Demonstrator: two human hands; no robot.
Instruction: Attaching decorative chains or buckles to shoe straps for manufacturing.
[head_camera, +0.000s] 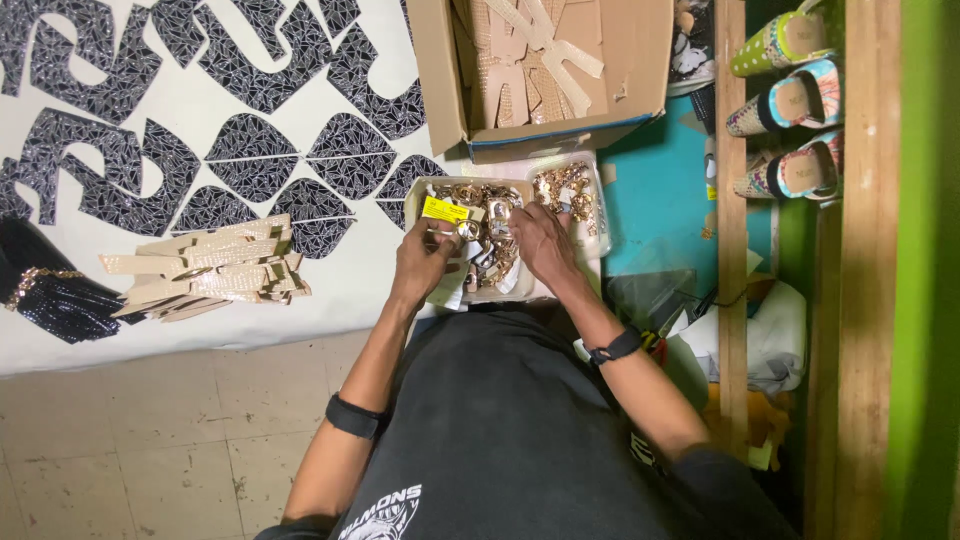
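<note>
White sheet, buckle tray (415, 192), both hands' (425, 262) fingers (520, 222) pinched on gold buckles (480, 225).

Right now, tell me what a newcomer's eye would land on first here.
First, the two hands, left hand and right hand, picking through a shallow white tray of gold metal buckles at centre. Next, the black shiny crackle-patterned cut pieces spread over the white sheet at upper left, with a stack of beige straps below them. At far right, colourful patterned wedge shoes sit on a wooden shelf.
</note>
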